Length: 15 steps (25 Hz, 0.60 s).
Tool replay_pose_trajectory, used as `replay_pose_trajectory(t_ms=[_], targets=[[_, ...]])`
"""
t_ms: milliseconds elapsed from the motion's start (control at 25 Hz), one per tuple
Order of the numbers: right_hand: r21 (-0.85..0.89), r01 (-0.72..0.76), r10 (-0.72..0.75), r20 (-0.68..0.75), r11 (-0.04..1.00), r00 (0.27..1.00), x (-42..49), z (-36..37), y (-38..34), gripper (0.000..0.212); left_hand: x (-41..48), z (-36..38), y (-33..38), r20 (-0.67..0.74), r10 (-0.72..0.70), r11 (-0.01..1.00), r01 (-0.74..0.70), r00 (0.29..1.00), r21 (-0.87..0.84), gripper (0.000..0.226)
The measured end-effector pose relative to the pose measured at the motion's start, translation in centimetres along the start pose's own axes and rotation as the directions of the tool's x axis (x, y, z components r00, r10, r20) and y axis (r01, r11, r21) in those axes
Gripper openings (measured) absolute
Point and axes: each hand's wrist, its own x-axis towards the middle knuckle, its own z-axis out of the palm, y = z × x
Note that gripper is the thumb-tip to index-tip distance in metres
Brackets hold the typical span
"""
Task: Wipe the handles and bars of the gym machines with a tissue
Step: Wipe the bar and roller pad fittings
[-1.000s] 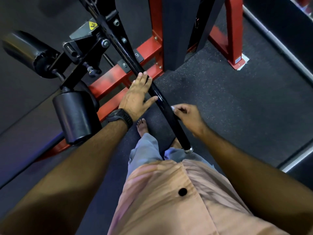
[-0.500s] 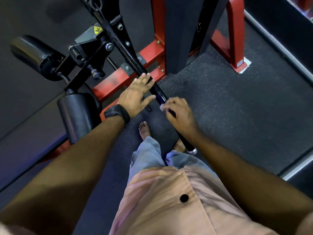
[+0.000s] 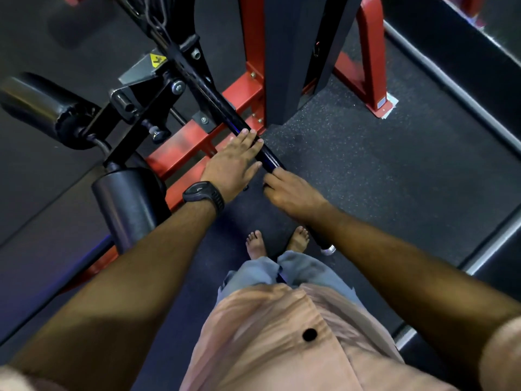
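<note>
A dark speckled rubber floor (image 3: 380, 179) is seen below, with a red machine frame (image 3: 255, 52) standing on it. A long black bar (image 3: 222, 114) runs diagonally from the frame toward the person. It is judged rigid, heavy and smooth, so a firm wrapping hold should suit it. The left hand (image 3: 234, 165) is laid flat on the bar, fingers straight. Just beside it, nearer the person, the right hand (image 3: 293, 193) is curled round the bar. The tissue (soft, light, easily torn) cannot be made out; it is presumably hidden inside that closed grip, against the bar.
</note>
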Motion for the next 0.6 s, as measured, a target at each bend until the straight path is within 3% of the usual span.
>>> replay_pose_trajectory(t_ms=[240, 360, 480, 600], targets=[[-0.197, 0.027, 0.016, 0.214, 0.98, 0.977, 0.8, -1.4, -0.9, 0.009, 0.4, 0.5, -2.2, 0.002, 0.124, 0.992, -0.124, 0.992, -0.02, 0.05], [-0.237, 0.005, 0.093, 0.399, 0.971, 0.912, 0.9, -1.8, -2.4, 0.013, 0.4, 0.6, -2.5, 0.002, 0.141, 0.99, -0.141, 0.99, -0.012, 0.049], [-0.239, -0.019, 0.126, 0.443, 0.971, 0.888, 1.3, -2.2, -2.9, 0.017, 0.5, 0.7, -2.5, -0.004, 0.139, 0.99, -0.139, 0.99, 0.003, 0.05], [-0.27, 0.085, 0.076, 0.533, 0.959, 0.843, 1.6, -2.2, -3.3, 0.022, 0.3, 0.5, -2.4, -0.012, 0.132, 0.991, -0.132, 0.991, 0.019, 0.049]])
